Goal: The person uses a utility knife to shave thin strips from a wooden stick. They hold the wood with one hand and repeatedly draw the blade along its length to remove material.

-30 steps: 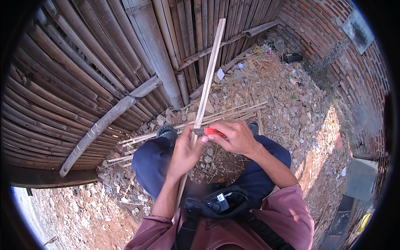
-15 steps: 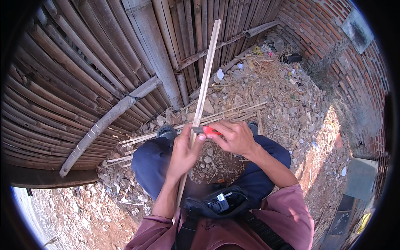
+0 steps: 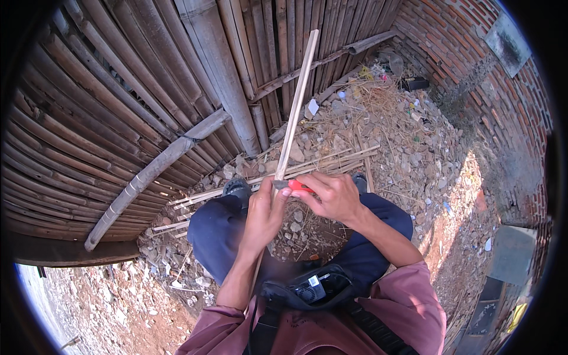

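Note:
A long pale wooden strip [image 3: 297,102] slants from my lap up past my hands toward the bamboo wall. My left hand [image 3: 262,207] is closed around it near its middle. In my right hand [image 3: 333,194] is a utility knife [image 3: 303,187] with a red handle, gripped between thumb and fingers. The dark blade lies across the strip, right by my left thumb and fingertips. My left palm and fingers hide part of the strip, and its lower end runs down behind my left wrist.
Several thin wooden strips [image 3: 331,161] lie on the rubble [image 3: 408,160] beyond my feet. A bamboo wall [image 3: 118,112] rises at the left, with a brick wall [image 3: 467,65] at the right. An open black pouch [image 3: 307,289] sits at my waist.
The strip's upper end has tipped slightly to the right. Both hands stay almost in place, with the knife blade still against the strip.

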Demonstrator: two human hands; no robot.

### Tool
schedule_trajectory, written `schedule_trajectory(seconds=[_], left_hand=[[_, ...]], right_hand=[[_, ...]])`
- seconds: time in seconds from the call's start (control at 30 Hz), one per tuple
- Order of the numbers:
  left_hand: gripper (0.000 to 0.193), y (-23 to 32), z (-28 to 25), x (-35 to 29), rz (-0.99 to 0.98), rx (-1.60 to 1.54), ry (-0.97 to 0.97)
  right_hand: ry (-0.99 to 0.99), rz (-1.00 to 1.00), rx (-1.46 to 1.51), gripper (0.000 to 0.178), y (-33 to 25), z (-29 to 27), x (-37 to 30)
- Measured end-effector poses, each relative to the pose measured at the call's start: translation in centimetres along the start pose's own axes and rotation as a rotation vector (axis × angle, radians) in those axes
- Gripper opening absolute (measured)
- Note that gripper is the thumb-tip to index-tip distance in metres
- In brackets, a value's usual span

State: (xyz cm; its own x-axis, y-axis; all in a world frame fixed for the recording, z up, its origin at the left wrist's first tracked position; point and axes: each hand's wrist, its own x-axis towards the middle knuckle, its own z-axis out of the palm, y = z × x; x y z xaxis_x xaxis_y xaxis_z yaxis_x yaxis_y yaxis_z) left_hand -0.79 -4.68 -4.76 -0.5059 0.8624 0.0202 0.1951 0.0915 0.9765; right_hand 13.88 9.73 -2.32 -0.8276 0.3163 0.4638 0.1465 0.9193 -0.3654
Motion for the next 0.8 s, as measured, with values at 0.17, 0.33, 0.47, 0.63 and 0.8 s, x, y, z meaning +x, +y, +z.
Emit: schedule_trajectory(seconds=[0.17, 0.33, 0.47, 0.63, 0.8], left_hand=[[0.029, 0.6, 0.1, 0.2, 0.049, -0.033, -0.001], [0.034, 0.6, 0.2, 0.1, 0.048, -0.014, -0.033], [0.035, -0.1, 0.7, 0.3, 0.042, 0.076, 0.036], [0.036, -0.4, 0.8, 0.2, 0.079, 0.156, 0.046], [0.035, 0.5, 1.0, 0.1, 0.027, 0.192, 0.053]], right_hand=[[0.032, 0.034, -0.004, 0.029, -0.1, 0.4, -0.1], [0.016, 0.041, 0.005, 0.028, -0.2, 0.1, 0.0], [0.035, 0.051, -0.003, 0.026, -0.1, 0.6, -0.1], [0.005, 0.067, -0.016, 0.025, -0.2, 0.6, -0.1], [0.007, 0.067, -0.043, 0.026, -0.1, 0.5, -0.2]])
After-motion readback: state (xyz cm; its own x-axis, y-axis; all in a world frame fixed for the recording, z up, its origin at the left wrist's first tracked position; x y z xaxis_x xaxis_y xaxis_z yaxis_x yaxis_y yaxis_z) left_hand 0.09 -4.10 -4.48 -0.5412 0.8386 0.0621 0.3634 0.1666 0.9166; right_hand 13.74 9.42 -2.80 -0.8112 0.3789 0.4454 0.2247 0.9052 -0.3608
